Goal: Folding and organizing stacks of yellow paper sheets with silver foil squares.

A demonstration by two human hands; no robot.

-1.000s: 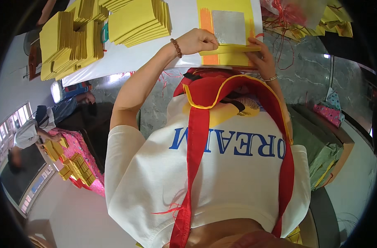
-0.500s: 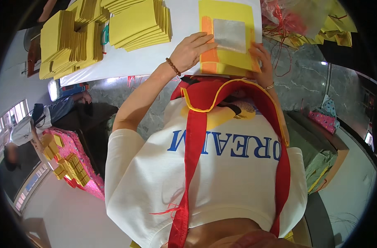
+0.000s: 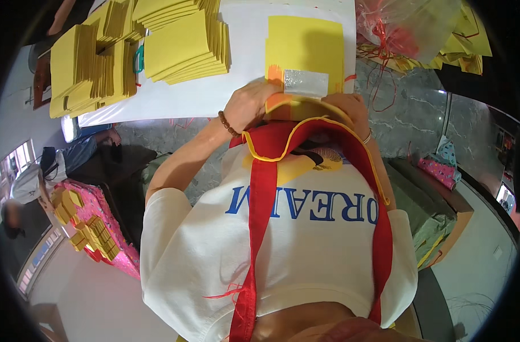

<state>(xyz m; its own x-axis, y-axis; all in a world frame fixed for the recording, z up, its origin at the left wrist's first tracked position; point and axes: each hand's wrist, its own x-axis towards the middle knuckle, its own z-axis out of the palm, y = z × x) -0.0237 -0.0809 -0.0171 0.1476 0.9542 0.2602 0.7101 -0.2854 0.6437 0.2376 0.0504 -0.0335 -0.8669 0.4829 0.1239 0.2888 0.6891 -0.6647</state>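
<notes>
A yellow paper sheet (image 3: 308, 45) lies on the white table in front of me, its near edge curled up over the table's front edge. On it are an orange band and a silver foil rectangle (image 3: 305, 82), part of which the curled edge hides. My left hand (image 3: 250, 104), with a beaded bracelet at the wrist, grips the left side of the curl. At its right side my right hand (image 3: 349, 110) holds the paper with fingers closed. The fingertips of both hands are partly hidden.
Stacks of folded yellow paper (image 3: 185, 48) stand on the table (image 3: 247, 34) to the left, with a teal object (image 3: 138, 59) between them. Clear plastic and red strings (image 3: 379, 31) lie at the right. Another person sits far left beside a pink-covered table (image 3: 123, 251) holding yellow bundles.
Both hands have drawn nearer to me and closed on the sheet. Its near edge has bent upward, and the foil rectangle shows less than before.
</notes>
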